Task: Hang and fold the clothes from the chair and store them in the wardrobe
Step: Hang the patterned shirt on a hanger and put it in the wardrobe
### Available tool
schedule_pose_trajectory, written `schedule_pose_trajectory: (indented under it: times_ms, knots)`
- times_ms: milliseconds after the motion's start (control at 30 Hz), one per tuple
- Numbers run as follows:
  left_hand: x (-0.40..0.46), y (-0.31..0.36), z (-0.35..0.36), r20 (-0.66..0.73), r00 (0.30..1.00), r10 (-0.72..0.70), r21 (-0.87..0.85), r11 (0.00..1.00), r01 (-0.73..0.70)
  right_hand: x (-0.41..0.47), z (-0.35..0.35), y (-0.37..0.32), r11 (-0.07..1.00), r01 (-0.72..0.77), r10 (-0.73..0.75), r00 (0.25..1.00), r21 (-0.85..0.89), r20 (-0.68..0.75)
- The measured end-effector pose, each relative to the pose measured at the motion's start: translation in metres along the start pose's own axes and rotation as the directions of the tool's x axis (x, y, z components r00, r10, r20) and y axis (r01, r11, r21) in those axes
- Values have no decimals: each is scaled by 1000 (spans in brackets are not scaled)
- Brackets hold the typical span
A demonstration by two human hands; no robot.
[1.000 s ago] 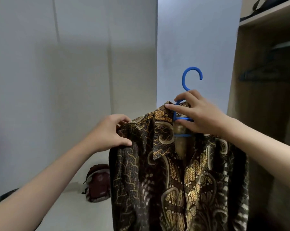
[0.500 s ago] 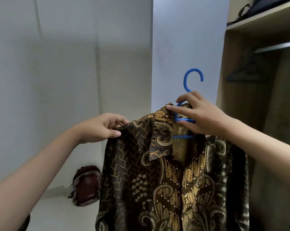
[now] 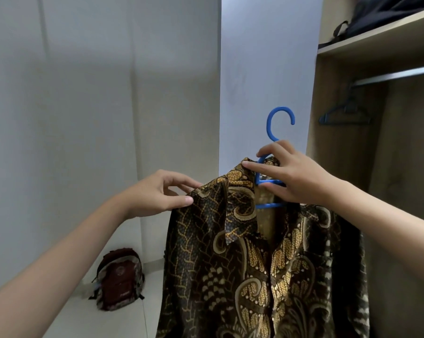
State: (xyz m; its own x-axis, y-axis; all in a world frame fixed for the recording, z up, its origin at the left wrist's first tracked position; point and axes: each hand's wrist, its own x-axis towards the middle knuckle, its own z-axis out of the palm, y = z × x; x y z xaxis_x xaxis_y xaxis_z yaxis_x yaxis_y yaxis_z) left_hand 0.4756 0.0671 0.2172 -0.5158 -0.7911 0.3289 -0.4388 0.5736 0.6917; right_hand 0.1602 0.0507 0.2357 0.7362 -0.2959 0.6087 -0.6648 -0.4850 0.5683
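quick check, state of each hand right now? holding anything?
Left hand: pinches the shoulder of the batik shirt.
Right hand: grips the blue hanger at its neck, inside the shirt's collar.

I count two bare hands, a left hand point(image 3: 154, 195) and a right hand point(image 3: 295, 176). There is one shirt, a dark brown cloth shirt with gold swirls and dots point(image 3: 259, 264). I see two hangers: one bright blue plastic hanger with a round hook point(image 3: 278, 128), and one dark thin hanger point(image 3: 345, 115) on the rail. There is one grey metal rail point(image 3: 396, 75) and one pale wooden shelf point(image 3: 381, 36) above it. One dark bag with a strap point(image 3: 376, 13) lies on that shelf. One dark red cloth backpack point(image 3: 119, 279) sits on the floor. That makes two bags in all.
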Motion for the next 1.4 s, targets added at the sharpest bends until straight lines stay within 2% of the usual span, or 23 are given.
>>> schedule_pose_trajectory:
  times_ms: [133,400,467,533,600,667,1000,1033,1133,1200,1267,1400]
  knots:
    - [-4,7,11,-106,991,81,28,997,-78,-1,-3,-6,1000,-20,20,1000,1,24]
    - [-14,7,23,-139,983,119,-15,992,-123,-11,-8,-18,996,-77,77,997,-55,0]
    - [-14,7,25,-151,982,112,-38,992,-119,-14,-9,-20,990,-110,106,993,-90,-51]
    - [-15,8,25,-152,982,110,-75,990,-123,-15,-11,-24,971,-208,188,969,-115,-160]
    - [-16,11,25,-160,979,124,-124,982,-145,-15,-10,-31,950,-301,272,929,-85,-249]
    - [-15,14,25,-174,975,141,-164,972,-169,-13,-6,-36,939,-343,329,908,-12,-259]
    - [2,19,38,-191,969,154,-267,942,-203,-10,-7,-27,811,-477,516,856,338,-32]
    - [5,19,40,-192,969,157,-267,941,-206,-10,-8,-24,765,-507,545,838,397,19]
    - [16,16,47,-187,967,175,-238,947,-217,-8,-21,-20,538,-599,611,762,593,216]
    - [27,13,53,-194,963,188,-201,953,-227,-9,-26,-19,446,-632,612,732,634,299]
    - [39,11,59,-199,962,185,-204,953,-225,-12,-24,-18,452,-660,598,723,600,346]
    - [72,9,71,-191,967,166,-243,947,-210,-21,-2,0,576,-606,559,782,549,277]
